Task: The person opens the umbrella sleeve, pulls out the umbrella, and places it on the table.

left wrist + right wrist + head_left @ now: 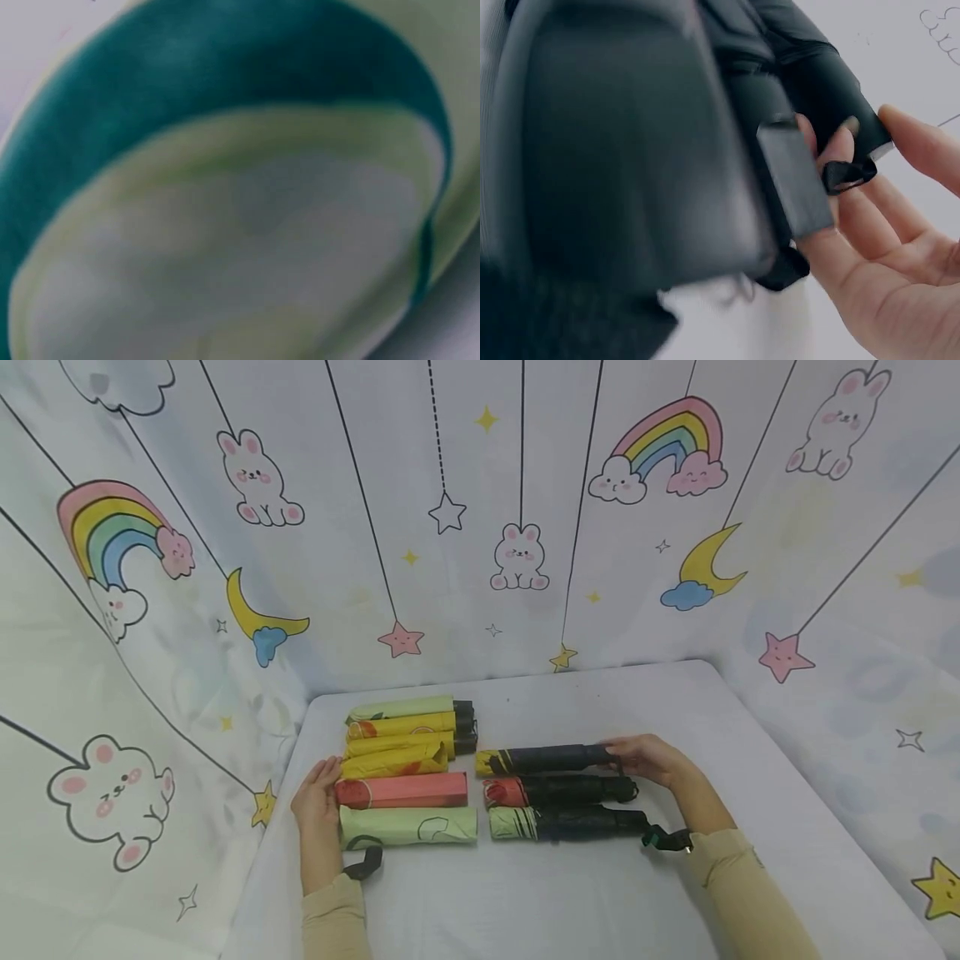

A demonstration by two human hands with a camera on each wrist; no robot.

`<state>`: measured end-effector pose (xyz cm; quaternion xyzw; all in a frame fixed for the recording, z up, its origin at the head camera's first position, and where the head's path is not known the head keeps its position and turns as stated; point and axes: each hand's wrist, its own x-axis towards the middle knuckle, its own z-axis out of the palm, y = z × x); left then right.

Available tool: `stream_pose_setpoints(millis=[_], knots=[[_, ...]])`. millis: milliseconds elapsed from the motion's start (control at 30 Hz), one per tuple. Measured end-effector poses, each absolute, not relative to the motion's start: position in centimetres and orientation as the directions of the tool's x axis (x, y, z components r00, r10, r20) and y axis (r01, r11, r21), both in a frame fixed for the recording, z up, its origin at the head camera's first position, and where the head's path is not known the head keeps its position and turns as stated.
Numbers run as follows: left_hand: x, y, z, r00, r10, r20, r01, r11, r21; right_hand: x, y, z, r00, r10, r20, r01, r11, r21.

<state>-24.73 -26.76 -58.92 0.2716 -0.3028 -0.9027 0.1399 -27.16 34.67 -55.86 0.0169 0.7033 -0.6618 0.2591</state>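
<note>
Umbrellas (551, 759), yellow sleeves (393, 762) in head view only

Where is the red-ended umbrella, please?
In the head view, the red-ended umbrella lies right of centre, between the yellow-ended umbrella and the green-ended umbrella.

Black-and-yellow umbrella (555, 759), pink cover (420, 791), rainbow-printed backdrop (480, 460)
</note>
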Motion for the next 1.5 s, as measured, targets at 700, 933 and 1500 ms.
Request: stream_pose_setpoints(millis=[700, 933, 1500], knots=[[-24.7, -27.0, -58.7, -0.815, -0.434, -0.383, 0.056, -0.718, 0.694, -27.4, 33.7, -55.0, -0.934, -0.232, -0.273, 0.088, 0.591, -0.802], [-24.6, -26.7, -58.5, -0.82, -0.428, -0.379, 0.023, -0.687, 0.726, -27.4, 33.1, -54.5, -0.944, -0.204, -0.259, 0.074, 0.636, -0.769], [-24.5, -25.9, -57.2, -0.786, -0.519, -0.337, 0.043, -0.589, 0.807, -30.0, 27.2, -52.8, -0.964, -0.185, -0.193, 0.039, 0.618, -0.785]])
